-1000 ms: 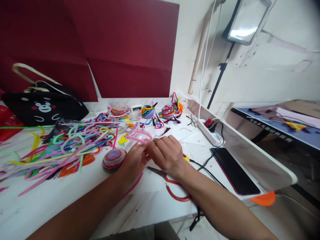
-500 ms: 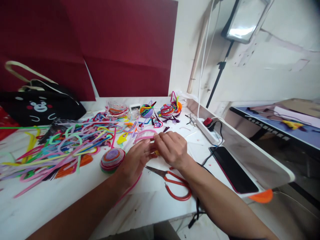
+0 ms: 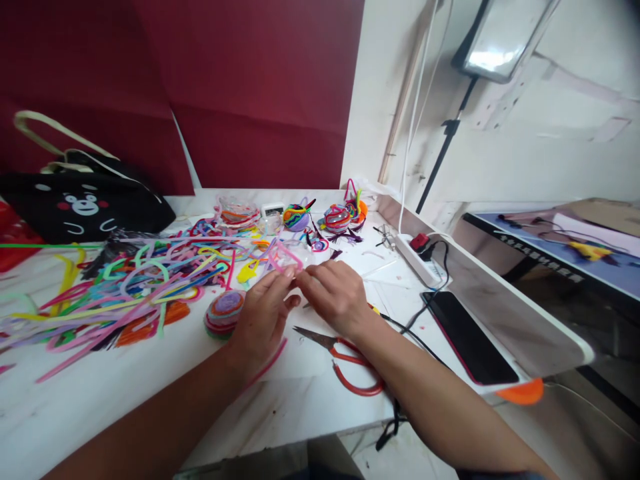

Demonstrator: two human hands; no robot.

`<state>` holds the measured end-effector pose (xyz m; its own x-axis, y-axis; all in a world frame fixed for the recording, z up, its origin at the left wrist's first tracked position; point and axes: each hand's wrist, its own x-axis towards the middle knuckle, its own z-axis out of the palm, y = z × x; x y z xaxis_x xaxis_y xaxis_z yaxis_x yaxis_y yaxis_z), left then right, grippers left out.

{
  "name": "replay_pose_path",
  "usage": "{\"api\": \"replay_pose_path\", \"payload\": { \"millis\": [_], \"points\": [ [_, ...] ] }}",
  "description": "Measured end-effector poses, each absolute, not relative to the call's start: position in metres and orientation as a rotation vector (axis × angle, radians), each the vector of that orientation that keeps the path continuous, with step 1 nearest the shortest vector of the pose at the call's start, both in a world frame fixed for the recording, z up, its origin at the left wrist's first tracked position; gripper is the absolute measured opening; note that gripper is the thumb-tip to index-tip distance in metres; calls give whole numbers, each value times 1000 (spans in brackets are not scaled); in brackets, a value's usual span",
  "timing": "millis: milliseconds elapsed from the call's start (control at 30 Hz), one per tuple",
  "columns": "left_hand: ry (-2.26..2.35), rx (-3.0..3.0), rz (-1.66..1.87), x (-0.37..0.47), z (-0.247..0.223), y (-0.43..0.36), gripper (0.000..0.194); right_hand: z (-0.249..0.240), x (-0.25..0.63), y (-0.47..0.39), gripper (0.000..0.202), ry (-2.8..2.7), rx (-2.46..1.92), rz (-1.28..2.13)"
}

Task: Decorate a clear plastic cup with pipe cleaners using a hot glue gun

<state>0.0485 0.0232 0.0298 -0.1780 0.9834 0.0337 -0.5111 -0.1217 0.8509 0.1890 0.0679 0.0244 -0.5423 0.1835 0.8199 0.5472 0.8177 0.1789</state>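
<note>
My left hand (image 3: 265, 310) and my right hand (image 3: 333, 293) meet above the table, fingertips pinched close together. Between them a pink pipe cleaner (image 3: 281, 257) is held, its bent loop rising beyond the fingers. Just left of my left hand sits a round ball wound in coloured pipe cleaners (image 3: 225, 313). A darker pink pipe cleaner (image 3: 273, 363) shows from under my left wrist. Scissors with orange handles (image 3: 350, 365) lie spread under my right forearm, blades pointing left. Behind the hands lies a yellow piece (image 3: 247, 271).
A tangled pile of pipe cleaners (image 3: 135, 280) covers the left side. Several wound balls (image 3: 297, 217) stand along the back. To the right are a power strip (image 3: 417, 257), a black cable (image 3: 425, 303) and a phone (image 3: 467, 337). A black bag (image 3: 85, 207) leans at back left.
Both hands have moved slightly left, and the pink pipe cleaner now stands up in a more angular bend. The view has shifted a little. The scissors lie as before.
</note>
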Motion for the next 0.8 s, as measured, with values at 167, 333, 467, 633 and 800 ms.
{"api": "replay_pose_path", "payload": {
  "millis": [167, 333, 467, 633, 800],
  "points": [
    [934, 761, 1657, 39, 35, 38, 15, 35, 206, 86, 15, -2072, -893, 101],
    [1034, 771, 1600, 34, 44, 43, 18, 54, 228, 91, 4, -2406, -1317, 377],
    [1062, 712, 1586, 28, 40, 41, 13, 60, 233, 88, 10, -2546, -1575, 293],
    [1012, 710, 1556, 23, 30, 40, 14, 58, 228, 84, 28, -2612, -1926, 121],
    [957, 669, 1517, 22, 23, 37, 13, 54, 230, 89, 29, -2645, -1973, 287]
  ]
}}
